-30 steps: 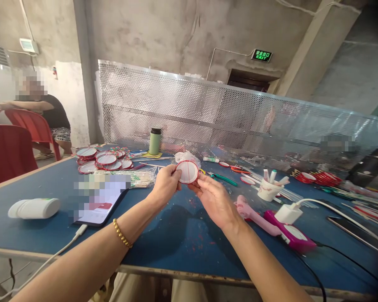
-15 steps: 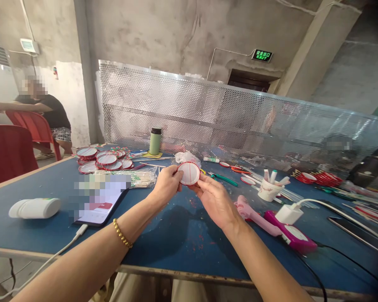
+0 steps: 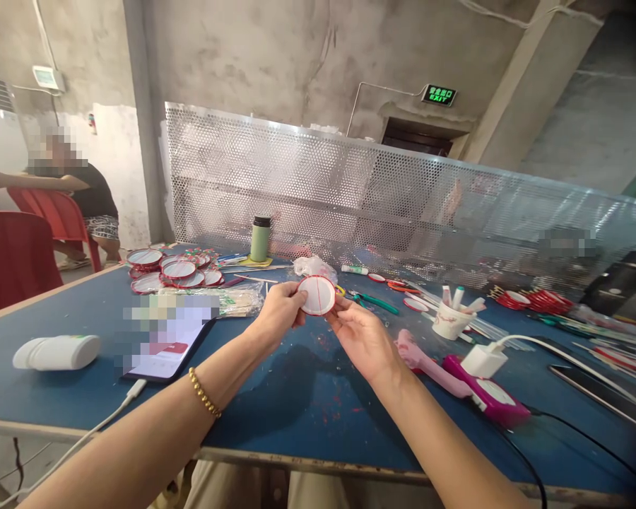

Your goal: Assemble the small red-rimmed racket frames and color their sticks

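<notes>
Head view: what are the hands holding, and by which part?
A small white disc with a red rim, held by its edge: left hand pinches the left side, right hand the lower right.

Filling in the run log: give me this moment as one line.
left hand: grips red-rimmed disc | right hand: grips same disc | disc: held above blue table | nearby: pink tool

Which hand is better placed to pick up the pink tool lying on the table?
Right, probably. The right hand is beside the pink tool, which lies just to its right on the blue table; the left hand is farther, across the disc that both hands pinch.
</notes>
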`<state>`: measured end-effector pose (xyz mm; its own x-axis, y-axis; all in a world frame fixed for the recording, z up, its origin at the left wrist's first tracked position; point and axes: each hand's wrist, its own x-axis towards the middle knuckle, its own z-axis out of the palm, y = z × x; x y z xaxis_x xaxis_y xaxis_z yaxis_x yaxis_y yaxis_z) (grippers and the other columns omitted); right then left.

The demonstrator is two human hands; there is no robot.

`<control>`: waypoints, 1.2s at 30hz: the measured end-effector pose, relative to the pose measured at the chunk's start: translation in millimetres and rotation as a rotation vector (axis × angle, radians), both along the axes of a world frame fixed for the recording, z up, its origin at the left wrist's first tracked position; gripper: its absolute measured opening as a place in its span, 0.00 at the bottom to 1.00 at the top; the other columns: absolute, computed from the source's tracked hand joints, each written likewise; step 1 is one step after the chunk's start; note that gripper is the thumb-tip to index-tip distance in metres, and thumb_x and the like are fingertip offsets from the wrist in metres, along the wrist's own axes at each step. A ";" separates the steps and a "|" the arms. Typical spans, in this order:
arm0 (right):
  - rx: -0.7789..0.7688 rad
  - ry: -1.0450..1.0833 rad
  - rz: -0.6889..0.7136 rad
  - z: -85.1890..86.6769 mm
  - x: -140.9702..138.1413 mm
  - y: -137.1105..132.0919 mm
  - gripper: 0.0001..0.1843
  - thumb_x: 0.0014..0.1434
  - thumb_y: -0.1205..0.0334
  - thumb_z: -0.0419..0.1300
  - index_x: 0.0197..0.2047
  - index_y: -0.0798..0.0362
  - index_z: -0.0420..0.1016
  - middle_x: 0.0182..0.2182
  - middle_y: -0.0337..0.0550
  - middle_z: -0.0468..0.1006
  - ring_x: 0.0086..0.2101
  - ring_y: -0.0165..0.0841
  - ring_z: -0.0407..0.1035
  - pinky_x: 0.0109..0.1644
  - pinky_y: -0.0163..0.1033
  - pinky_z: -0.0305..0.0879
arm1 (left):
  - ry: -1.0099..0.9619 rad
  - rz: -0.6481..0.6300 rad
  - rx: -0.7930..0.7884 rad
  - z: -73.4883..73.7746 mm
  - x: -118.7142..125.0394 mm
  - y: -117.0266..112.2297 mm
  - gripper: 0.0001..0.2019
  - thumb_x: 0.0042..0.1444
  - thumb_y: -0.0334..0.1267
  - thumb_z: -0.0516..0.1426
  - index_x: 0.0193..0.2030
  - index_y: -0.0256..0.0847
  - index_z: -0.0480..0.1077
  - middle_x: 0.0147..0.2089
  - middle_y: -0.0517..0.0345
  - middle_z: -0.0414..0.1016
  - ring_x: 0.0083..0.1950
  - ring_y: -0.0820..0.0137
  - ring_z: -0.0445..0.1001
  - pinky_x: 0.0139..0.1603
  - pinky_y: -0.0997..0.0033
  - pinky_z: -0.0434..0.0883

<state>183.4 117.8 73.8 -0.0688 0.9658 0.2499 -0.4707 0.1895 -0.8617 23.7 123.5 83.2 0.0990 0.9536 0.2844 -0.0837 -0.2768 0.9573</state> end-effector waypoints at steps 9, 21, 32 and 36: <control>0.024 -0.237 -0.195 7.3 -0.2 -11.5 0.13 0.46 0.57 0.67 0.36 0.54 0.78 0.34 0.43 0.78 0.30 0.30 0.70 0.31 0.34 0.68 | 0.060 0.045 0.079 3.2 -3.6 0.5 0.08 0.55 0.38 0.52 0.26 0.40 0.64 0.14 0.65 0.62 0.16 0.77 0.58 0.20 0.76 0.55; 0.215 -0.629 -0.229 3.1 -1.3 -13.6 0.17 0.55 0.47 0.62 0.32 0.53 0.70 0.21 0.35 0.72 0.16 0.27 0.65 0.17 0.33 0.62 | 0.134 -0.005 0.090 -3.9 1.5 0.4 0.09 0.57 0.37 0.51 0.26 0.41 0.63 0.14 0.65 0.63 0.16 0.75 0.58 0.18 0.75 0.56; 0.133 -0.579 -0.265 1.5 -3.3 -11.2 0.13 0.51 0.53 0.62 0.26 0.53 0.67 0.19 0.35 0.73 0.12 0.26 0.64 0.14 0.32 0.60 | 0.087 -0.093 0.023 4.3 -0.4 -4.3 0.03 0.54 0.34 0.53 0.31 0.38 0.66 0.18 0.63 0.66 0.18 0.75 0.64 0.18 0.76 0.60; 0.119 -0.599 -0.283 0.6 -4.0 -11.0 0.12 0.51 0.54 0.61 0.25 0.53 0.67 0.18 0.35 0.73 0.11 0.26 0.64 0.13 0.31 0.59 | 0.097 -0.053 0.095 9.4 -3.9 -4.1 0.10 0.53 0.39 0.57 0.38 0.35 0.72 0.26 0.58 0.71 0.26 0.73 0.68 0.23 0.76 0.63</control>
<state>179.5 106.8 74.4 0.0233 0.9354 0.3529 0.1643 0.3446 -0.9243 19.9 119.4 92.5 0.1800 0.9156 0.3596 -0.0089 -0.3640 0.9314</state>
